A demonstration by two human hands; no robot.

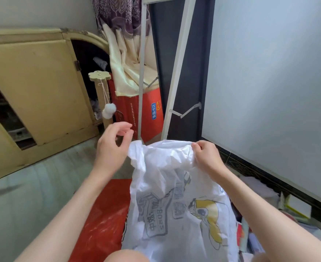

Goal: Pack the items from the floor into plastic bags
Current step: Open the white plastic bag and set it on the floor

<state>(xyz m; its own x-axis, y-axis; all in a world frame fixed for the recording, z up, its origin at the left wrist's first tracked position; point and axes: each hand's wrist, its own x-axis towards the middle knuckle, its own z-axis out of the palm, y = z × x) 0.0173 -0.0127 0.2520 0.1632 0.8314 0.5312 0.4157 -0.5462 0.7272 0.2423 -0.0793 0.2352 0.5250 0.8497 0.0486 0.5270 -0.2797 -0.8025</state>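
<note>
- Our right hand [206,156] pinches the top edge of the white plastic bag [176,201], fingers curled over the bunched rim at its upper right corner.
- Our left hand [112,146] hangs just at nine o'clock of the bag's upper left corner, fingers loosely bent and parted, holding nothing; we cannot tell whether it touches the plastic.
- The bag hangs down between our forearms, printed with grey lettering and a yellow figure.
- At eight o'clock of the bag, a red bag [103,216] lies on the floor.
- At four o'clock, a heap of papers and books [269,208] sits along the wall.
- At twelve o'clock stands a red carton [146,116] behind a white metal frame [172,95].
</note>
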